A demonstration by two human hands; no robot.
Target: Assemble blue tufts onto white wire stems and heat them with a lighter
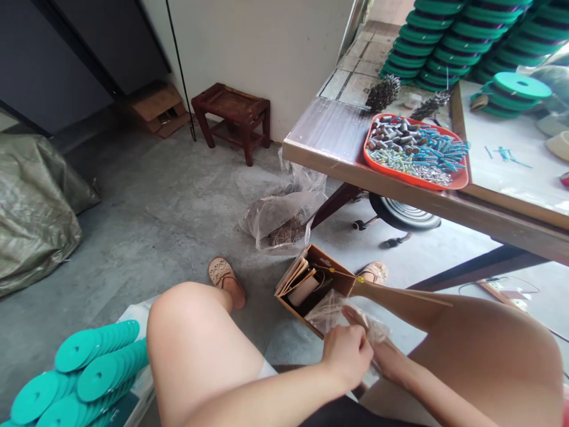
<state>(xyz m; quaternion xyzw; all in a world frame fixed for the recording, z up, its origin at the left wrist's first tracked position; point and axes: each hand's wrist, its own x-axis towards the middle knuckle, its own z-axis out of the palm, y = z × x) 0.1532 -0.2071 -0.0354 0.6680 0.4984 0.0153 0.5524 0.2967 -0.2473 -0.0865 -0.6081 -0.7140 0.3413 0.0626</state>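
Note:
Between my knees, a clear plastic bag (pixel 328 309) hangs over the near side of an open cardboard box (pixel 326 264). My left hand (pixel 347 357) is closed, its fingertips pinching at the bag's film close to my other hand. My right hand (pixel 386 354) is partly covered by the crinkled plastic and holds it, with one finger reaching toward the box. Whether anything small lies inside the film between my hands, I cannot tell. Inside the box stand cardboard pieces (pixel 299 274) and a whitish item (pixel 304 293).
On the table (pixel 320 133) at right sits a red tray (pixel 460 178) of plugs and screws beside green spools (pixel 444 35). More green spools (pixel 75 350) lie at lower left. A stool (pixel 231 104), a plastic sack (pixel 284 219) and a wheeled seat (pixel 404 213) stand on the floor.

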